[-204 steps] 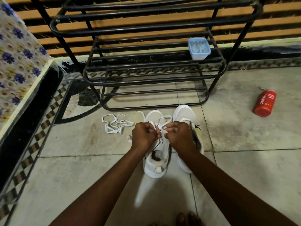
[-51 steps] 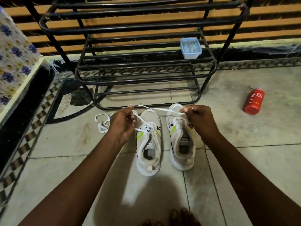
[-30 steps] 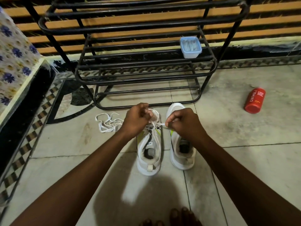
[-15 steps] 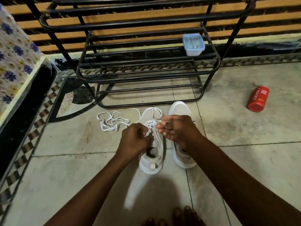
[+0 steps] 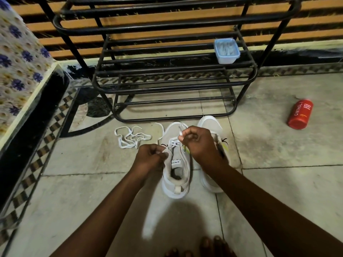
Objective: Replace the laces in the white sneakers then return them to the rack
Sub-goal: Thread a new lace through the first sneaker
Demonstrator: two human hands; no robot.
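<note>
Two white sneakers stand side by side on the tiled floor, toes toward the black metal shoe rack [image 5: 174,71]. My left hand [image 5: 151,159] grips the edge of the left sneaker [image 5: 176,180] near its tongue. My right hand [image 5: 199,143] pinches the end of the white lace [image 5: 174,142] threaded in the left sneaker and holds it above the toe. The right sneaker [image 5: 210,127] is partly hidden behind my right hand and forearm. A loose white lace [image 5: 130,137] lies tangled on the floor left of the sneakers.
A small blue-rimmed plastic box [image 5: 226,51] sits on a rack shelf at the right. A red bottle [image 5: 299,114] lies on the floor to the right. A flower-patterned cloth [image 5: 16,67] covers a raised black-edged ledge on the left. Toes show at the bottom edge.
My right hand has closed on the lace end and risen over the left sneaker's toe. My left hand stays at the sneaker's tongue. Earlier both hands pulled the lace ends wide apart.
</note>
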